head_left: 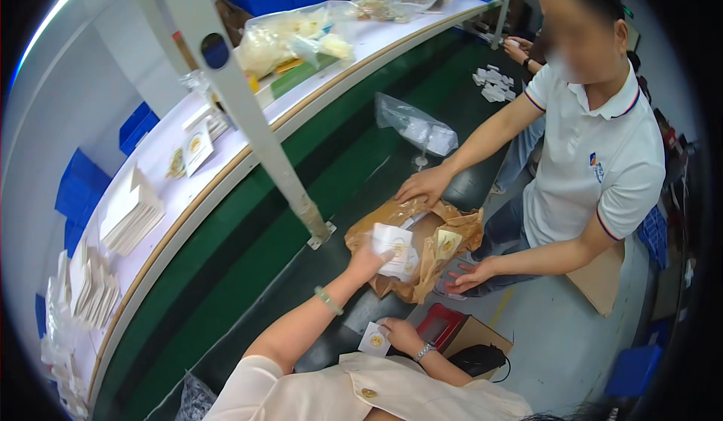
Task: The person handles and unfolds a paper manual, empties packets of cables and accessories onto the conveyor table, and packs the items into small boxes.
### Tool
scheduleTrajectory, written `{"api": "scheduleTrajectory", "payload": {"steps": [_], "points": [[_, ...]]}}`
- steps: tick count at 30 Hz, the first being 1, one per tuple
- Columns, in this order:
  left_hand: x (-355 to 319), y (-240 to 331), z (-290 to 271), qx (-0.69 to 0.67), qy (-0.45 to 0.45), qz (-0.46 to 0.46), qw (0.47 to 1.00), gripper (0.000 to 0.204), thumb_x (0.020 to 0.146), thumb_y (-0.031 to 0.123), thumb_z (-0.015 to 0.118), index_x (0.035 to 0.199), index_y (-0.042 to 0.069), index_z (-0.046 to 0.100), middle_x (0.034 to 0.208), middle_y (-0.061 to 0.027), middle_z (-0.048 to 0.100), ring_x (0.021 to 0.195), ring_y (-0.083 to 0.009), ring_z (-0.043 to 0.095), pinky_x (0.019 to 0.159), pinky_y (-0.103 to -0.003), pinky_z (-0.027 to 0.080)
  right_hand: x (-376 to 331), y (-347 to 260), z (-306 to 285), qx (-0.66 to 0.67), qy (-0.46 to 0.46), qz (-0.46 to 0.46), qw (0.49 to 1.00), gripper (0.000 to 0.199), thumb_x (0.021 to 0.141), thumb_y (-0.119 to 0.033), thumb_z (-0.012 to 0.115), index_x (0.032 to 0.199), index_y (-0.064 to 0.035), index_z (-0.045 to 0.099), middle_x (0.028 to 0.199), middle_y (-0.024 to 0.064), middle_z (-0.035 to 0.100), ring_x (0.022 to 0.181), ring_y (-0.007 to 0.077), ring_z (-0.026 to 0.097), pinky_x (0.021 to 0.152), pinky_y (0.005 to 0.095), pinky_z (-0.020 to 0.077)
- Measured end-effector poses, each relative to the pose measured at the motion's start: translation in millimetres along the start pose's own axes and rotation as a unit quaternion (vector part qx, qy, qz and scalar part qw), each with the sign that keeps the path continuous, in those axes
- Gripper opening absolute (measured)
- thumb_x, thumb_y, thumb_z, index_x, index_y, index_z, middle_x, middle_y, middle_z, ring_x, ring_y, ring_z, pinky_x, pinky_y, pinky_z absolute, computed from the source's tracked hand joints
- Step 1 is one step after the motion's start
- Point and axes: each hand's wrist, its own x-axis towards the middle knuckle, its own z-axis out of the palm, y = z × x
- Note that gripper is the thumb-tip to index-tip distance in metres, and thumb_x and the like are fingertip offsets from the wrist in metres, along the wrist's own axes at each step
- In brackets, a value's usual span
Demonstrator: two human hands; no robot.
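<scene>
Left hand [369, 261] clamped on a small stack of white cards [395, 248], lifted over the crumpled brown paper wrapping [410, 229] as if to sort. Right hand [399, 334] pinching a single card [374, 340] close to the body. Beyond, co-worker's hands steadying wrapping on dark green desk [248, 248]; white shelf [196, 172] left.

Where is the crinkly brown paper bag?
In the head view the brown paper bag lies right of centre on the dark belt, between the co-worker's two hands, with the person's left hand reaching into it holding white cards.
</scene>
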Motion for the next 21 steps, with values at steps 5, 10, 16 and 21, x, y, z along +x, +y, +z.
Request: {"api": "scheduleTrajectory", "payload": {"steps": [5,10,16,21], "points": [[56.0,-35.4,67.6,0.097,-0.011,-0.119,0.988,0.058,0.077,0.021,0.066,0.119,-0.006,0.039,0.107,-0.0177,0.055,0.097,-0.0235,0.055,0.079,-0.031,0.047,-9.4,-1.5,-14.4,0.044,0.023,0.058,0.997,0.02,0.083,-0.017,0.054,0.097,-0.005,0.062,0.088,0.0177,0.062,0.08,0.0334,0.06,0.07,0.0388,0.0478],[78.8,-82.7,89.8,-0.091,-0.039,-0.147,0.984,0.05,0.075,0.018,0.065,0.115,-0.005,0.045,0.108,-0.0217,0.056,0.103,-0.0317,0.053,0.087,-0.037,0.042,-5.8,6.0,-14.3,0.031,0.013,0.06,0.998,0.019,0.083,-0.018,0.054,0.094,-0.0055,0.062,0.085,0.0171,0.062,0.08,0.0339,0.06,0.071,0.04,0.0476],[23.5,-78.6,42.3,0.174,-0.011,0.075,0.982,0.035,0.075,0.011,0.059,0.107,-0.003,0.053,0.103,-0.0235,0.057,0.095,-0.0361,0.055,0.084,-0.04,0.043,19.2,11.6,-5.9,-0.012,-0.03,0.004,0.999,0.02,0.083,-0.022,0.054,0.092,-0.0066,0.063,0.086,0.0181,0.062,0.078,0.0347,0.06,0.07,0.0418,0.0478],[-78.6,-29.6,-16.8,0.063,0.043,0.147,0.986,0.039,0.082,0.019,0.059,0.116,0.002,0.049,0.114,-0.0176,0.051,0.1,-0.0282,0.056,0.089,-0.035,0.043,40.6,-49.6,-10.8,-0.073,-0.116,-0.035,0.99,0.019,0.082,-0.021,0.056,0.092,-0.0073,0.064,0.086,0.018,0.063,0.08,0.0351,0.06,0.072,0.0415,0.0479]]}}
